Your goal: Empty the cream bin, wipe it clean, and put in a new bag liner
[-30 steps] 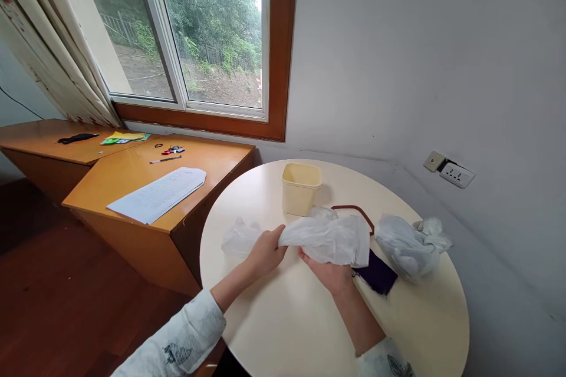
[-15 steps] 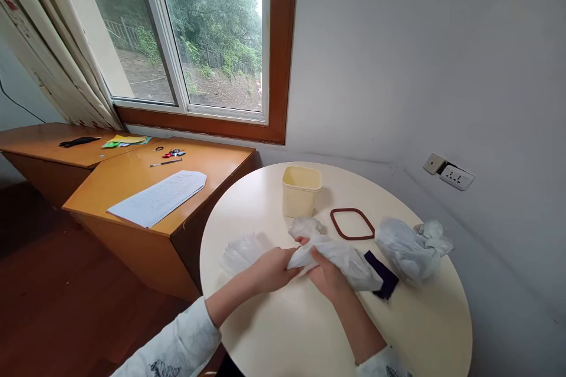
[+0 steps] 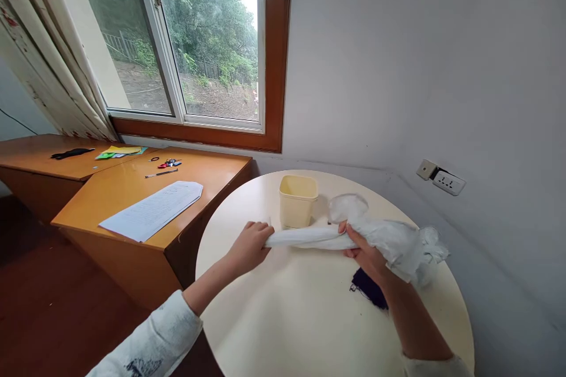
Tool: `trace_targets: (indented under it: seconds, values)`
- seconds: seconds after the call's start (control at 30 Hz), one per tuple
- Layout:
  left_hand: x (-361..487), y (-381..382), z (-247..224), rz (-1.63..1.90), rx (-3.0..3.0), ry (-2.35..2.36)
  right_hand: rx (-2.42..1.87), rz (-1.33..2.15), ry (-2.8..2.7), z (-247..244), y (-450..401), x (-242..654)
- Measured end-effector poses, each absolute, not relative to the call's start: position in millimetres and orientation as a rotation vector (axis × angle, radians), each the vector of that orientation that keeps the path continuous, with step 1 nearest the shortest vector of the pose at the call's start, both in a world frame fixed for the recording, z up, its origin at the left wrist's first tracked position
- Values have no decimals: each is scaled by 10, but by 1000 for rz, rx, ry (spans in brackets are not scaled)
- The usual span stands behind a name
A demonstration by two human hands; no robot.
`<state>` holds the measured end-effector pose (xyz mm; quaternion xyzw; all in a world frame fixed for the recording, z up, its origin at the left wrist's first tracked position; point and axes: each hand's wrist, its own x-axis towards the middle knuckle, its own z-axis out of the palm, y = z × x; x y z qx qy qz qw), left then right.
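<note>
A white plastic bag [image 3: 309, 238] is stretched sideways between my hands, gathered into a narrow strip. My left hand [image 3: 252, 245] is closed round its left end. My right hand [image 3: 365, 250] pinches it farther right, and loose crumpled plastic spreads beyond the fingers. Another bunched part [image 3: 348, 208] puffs up behind that hand; I cannot tell if it is the same bag. Below my right wrist lies a dark purple cloth scrap [image 3: 370, 288] with frayed edges. The cream plastic tub [image 3: 298, 206] stands upright just behind the stretched bag.
A knotted plastic bag [image 3: 433, 247] sits on the right of the round cream table [image 3: 283, 318], partly covered. Left of it, a wooden desk [image 3: 225, 177] holds papers [image 3: 152, 210], a pen [image 3: 161, 174] and keys [image 3: 169, 163]. A wall socket [image 3: 448, 182] is at right.
My hands have moved apart, drawing the white bag out into a long strip. The red-brown ring frame is now hidden behind the plastic and my right hand.
</note>
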<state>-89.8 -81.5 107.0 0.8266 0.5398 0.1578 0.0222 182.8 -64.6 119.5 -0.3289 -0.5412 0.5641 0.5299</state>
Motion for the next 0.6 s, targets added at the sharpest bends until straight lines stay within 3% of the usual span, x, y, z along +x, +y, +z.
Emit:
trace_targets:
  seconds: [0.23,0.37,0.6]
  values:
    - [-878,-245,1473,1243,2311,1748,-605,1137,-1244,2211,-160,1930]
    - [-761,54,1639,1280,2171,1711,-543,1046,-1296,2513,124,1955]
    - [-687,215,1524,1158,2078,1692,-655,1107,-1327,2384,343,2029]
